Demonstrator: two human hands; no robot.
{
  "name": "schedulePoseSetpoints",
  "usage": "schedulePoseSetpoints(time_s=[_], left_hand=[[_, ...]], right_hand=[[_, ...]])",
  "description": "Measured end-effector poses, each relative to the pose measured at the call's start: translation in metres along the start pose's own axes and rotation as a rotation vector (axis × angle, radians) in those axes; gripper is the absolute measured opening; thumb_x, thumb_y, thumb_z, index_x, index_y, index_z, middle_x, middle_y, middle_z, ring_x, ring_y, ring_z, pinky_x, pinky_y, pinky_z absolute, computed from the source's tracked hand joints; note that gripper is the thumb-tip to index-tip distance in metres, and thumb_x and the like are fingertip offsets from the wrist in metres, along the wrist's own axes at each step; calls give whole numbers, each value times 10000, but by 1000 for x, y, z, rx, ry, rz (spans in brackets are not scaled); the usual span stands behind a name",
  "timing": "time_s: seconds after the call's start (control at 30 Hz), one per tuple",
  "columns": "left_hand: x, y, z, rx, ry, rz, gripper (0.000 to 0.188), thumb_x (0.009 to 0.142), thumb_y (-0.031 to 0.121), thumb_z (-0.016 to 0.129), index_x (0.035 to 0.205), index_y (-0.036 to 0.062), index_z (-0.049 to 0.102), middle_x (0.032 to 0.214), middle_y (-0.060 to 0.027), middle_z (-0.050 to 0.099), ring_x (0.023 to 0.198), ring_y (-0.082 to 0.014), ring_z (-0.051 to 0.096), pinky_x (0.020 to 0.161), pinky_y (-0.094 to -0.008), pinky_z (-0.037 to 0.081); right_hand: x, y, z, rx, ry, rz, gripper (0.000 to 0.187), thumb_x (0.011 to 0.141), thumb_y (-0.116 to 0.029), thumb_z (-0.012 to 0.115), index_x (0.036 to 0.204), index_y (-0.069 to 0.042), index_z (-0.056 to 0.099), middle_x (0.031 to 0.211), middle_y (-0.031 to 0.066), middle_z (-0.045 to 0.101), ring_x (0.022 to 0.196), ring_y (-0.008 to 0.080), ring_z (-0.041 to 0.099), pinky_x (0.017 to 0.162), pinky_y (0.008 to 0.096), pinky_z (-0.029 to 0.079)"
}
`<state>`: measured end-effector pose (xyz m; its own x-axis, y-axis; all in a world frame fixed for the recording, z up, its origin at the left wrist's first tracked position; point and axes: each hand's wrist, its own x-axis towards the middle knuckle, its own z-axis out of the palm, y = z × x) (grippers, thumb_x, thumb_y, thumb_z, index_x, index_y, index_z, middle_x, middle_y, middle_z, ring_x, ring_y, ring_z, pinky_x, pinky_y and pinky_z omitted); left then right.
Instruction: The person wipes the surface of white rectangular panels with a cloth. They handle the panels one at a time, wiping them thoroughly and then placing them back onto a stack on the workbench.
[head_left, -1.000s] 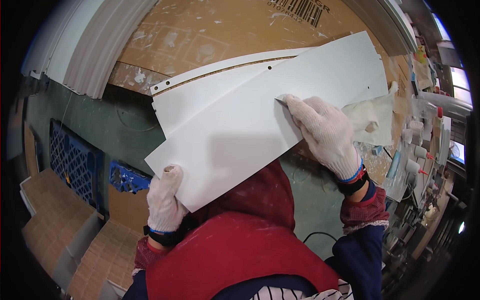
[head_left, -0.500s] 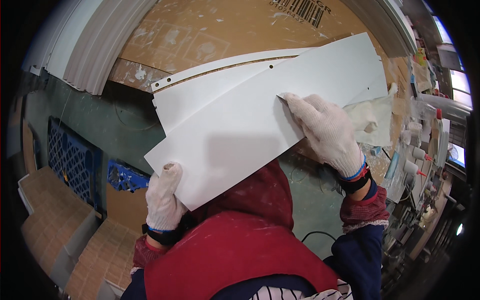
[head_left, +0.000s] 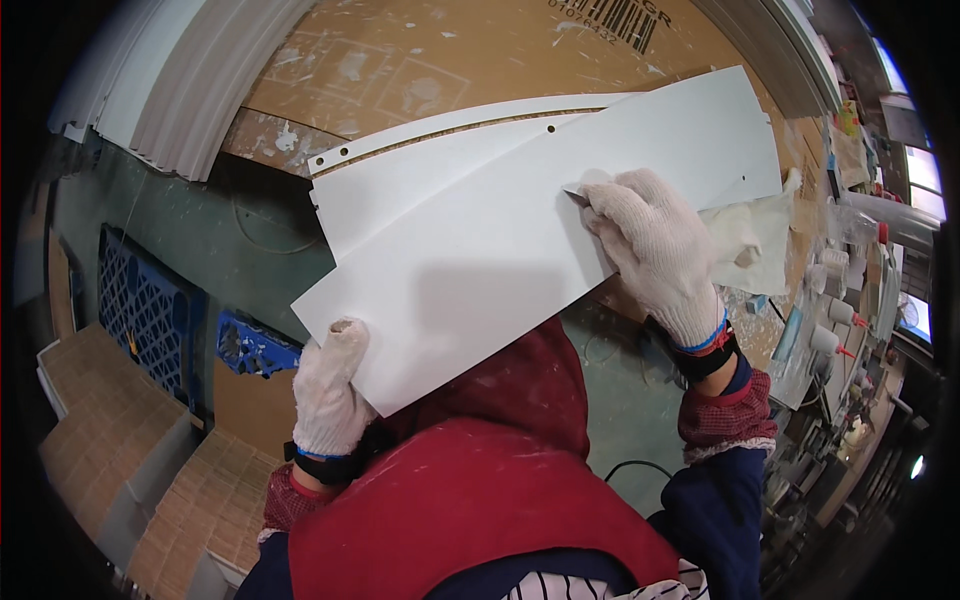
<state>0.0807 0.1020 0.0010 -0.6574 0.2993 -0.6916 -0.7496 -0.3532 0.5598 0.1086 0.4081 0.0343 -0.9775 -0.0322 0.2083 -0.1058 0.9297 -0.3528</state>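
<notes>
A long white panel (head_left: 450, 230) with a small dark hole near its far edge lies slanted in front of me, on top of a second white panel (head_left: 370, 185). My left hand (head_left: 332, 385), in a white knit glove, is closed on the near left end of the top panel, its thumb on the upper face. My right hand (head_left: 655, 245), gloved alike, is curled over the panel's right half. From its fingers sticks a small pointed metal blade (head_left: 576, 198), close to the panel face; its handle is hidden inside the hand.
Beneath the panels is a paint-spotted cardboard surface (head_left: 480, 60). A whitish cloth (head_left: 745, 235) lies right of my right hand, with red-tipped white bottles (head_left: 825, 338) beyond. Stacked grey-white profiles (head_left: 205, 90) stand far left, a blue plastic crate (head_left: 148, 310) below them.
My right hand has lifted and curled slightly, with the blade still in its fingers. The whole view has shifted a little. My left hand keeps its hold on the panel.
</notes>
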Motion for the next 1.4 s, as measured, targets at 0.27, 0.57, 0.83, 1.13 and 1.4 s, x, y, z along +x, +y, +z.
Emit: schedulePoseSetpoints(time_s=[0.27, 0.57, 0.83, 1.13, 1.4], left_hand=[[-1, 3, 0, 68, 5, -8, 260, 956, 178, 544, 1128, -16, 533, 1064, -104, 602, 955, -193, 615, 828, -316, 520], [1, -13, -16, 495, 28, 291, 157, 954, 128, 564, 1058, 13, 589, 1014, -119, 620, 899, -182, 635, 749, -295, 537], [-2, 0, -2, 101, 60, 40, 135, 928, 78, 590, 1057, 41, 602, 1004, -138, 630, 893, -235, 646, 757, -304, 532], [5, -14, -19, 764, 17, 438, 128, 924, 75, 588, 1041, 25, 601, 980, -142, 634, 844, -267, 656, 707, -327, 540], [2, -10, -18, 930, -10, 471, 155, 900, 61, 619, 1054, 40, 609, 997, -150, 633, 870, -265, 650, 725, -319, 537]], right_hand=[[7, 6, 1, -33, -51, -35, 198, 782, -88, 631, 976, -121, 607, 775, 65, 559, 741, 263, 582, 627, 372, 474], [12, 9, -5, 15, -113, -58, 198, 796, -89, 623, 992, -117, 613, 790, 68, 570, 756, 266, 588, 643, 372, 478], [12, 5, -3, 5, -133, -45, 213, 787, -79, 625, 998, -109, 614, 801, 68, 582, 766, 266, 595, 653, 368, 483], [9, 2, -1, -4, -102, 7, 216, 779, -67, 621, 992, -106, 609, 799, 71, 577, 770, 267, 590, 658, 367, 483], [9, 1, 0, 1, -92, 34, 207, 781, -66, 625, 985, -98, 606, 784, 77, 575, 747, 269, 590, 641, 367, 484]])
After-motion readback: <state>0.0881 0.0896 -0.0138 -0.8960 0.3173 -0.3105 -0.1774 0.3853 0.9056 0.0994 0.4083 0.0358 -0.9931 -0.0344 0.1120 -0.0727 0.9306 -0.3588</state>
